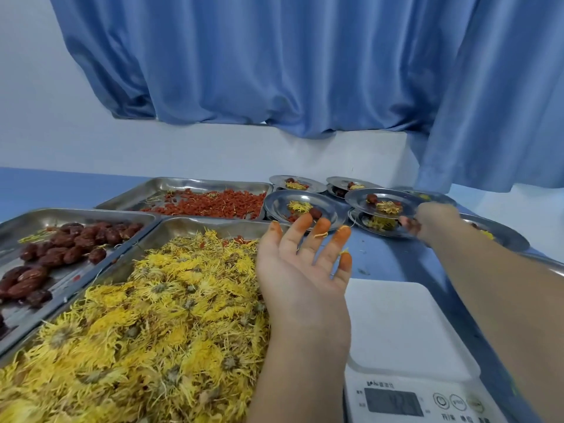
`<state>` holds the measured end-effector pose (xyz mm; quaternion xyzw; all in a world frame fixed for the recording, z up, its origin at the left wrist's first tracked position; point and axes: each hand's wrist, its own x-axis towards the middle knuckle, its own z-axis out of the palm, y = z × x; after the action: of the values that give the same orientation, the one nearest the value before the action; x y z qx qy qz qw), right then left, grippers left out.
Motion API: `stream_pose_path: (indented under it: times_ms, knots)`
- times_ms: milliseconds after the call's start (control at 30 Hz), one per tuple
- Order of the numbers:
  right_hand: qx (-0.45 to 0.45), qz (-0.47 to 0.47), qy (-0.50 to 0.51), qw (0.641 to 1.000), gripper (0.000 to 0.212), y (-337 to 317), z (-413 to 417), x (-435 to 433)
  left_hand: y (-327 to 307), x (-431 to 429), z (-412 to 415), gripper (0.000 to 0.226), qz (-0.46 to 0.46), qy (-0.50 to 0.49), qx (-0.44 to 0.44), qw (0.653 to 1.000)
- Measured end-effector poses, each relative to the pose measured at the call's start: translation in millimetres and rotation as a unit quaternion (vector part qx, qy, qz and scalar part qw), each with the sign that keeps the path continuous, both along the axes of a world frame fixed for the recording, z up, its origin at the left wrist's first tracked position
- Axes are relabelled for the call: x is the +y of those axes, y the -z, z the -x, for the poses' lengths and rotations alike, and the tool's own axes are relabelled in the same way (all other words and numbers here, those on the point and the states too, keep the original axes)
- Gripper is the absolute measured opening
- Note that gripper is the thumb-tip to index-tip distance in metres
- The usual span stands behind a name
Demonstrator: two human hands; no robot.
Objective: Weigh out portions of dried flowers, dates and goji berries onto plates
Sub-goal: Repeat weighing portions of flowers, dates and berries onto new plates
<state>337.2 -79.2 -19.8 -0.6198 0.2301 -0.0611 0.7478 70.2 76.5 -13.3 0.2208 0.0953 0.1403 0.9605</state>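
Currently, a blue curtain hangs on the wall behind the far edge of the blue worktop.

1. The flower tray, stainless steel, fills the near left corner and is heaped with dried yellow flowers.
2. The date tray lies at the left edge, touching the flower tray, and holds dark red dates.
3. The goji tray lies behind both, toward the far edge, with goji berries spread across its floor.
4. A white digital scale stands at the near edge, just beside the flower tray. Its display is not legible.
5. Small steel plates are grouped toward the far right corner. The nearest plate, beside the goji tray, carries a flower, a date and a few berries.
6. The right hand grips the rim of a raised plate carrying a flower and a date. This plate sits directly over a lower plate holding flowers; whether they touch cannot be determined.
7. The left hand hovers palm up over the right edge of the flower tray, fingers straight and spread, holding nothing. Its fingertips are stained orange.
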Motion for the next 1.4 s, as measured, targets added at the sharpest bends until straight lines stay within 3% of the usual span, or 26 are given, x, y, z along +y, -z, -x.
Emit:
stream_pose_path:
  times_ms: [33, 233, 367, 467, 600, 800, 1033, 1133, 1267, 1400]
  knots:
    - [0.012, -0.015, -0.004, 1.000, 0.007, 2, -2, 2, -1, 0, 0, 0.047, 0.000, 0.000, 0.000, 1.000]
    - [0.042, -0.036, 0.003, 0.998, 0.027, 17, -24, -4, 0, 2, -1, 0.046, 0.005, -0.002, 0.001, 1.000]
    - [0.035, 0.021, -0.017, 0.999, 0.017, 21, -32, -11, 0, 5, -2, 0.045, 0.019, 0.003, 0.012, 1.000]
    - [0.010, 0.100, -0.069, 0.993, 0.041, 19, -30, -9, 0, 5, -2, 0.044, 0.018, 0.000, 0.014, 1.000]
    - [0.015, 0.096, -0.089, 0.991, 0.035, 9, -14, -5, 1, 4, -2, 0.043, 0.006, 0.001, 0.013, 1.000]
    - [0.003, 0.175, -0.129, 0.976, 0.021, -8, 8, -4, 0, 0, -3, 0.037, -0.063, 0.046, 0.021, 0.997]
    - [-0.077, 0.197, -0.195, 0.958, 0.017, -34, 54, -19, 0, -3, -3, 0.031, -0.146, 0.084, 0.019, 0.986]
    - [-0.162, 0.283, -0.201, 0.924, 0.012, -44, 98, -38, -1, -5, -2, 0.030, -0.174, 0.092, 0.013, 0.980]
    - [-0.304, 0.427, -0.170, 0.834, 0.021, -32, 166, -80, 1, -11, -1, 0.027, -0.205, 0.106, 0.013, 0.973]
    - [-0.348, 0.524, -0.165, 0.760, 0.018, 2, 210, -123, 3, -16, 2, 0.026, -0.234, 0.109, 0.014, 0.966]
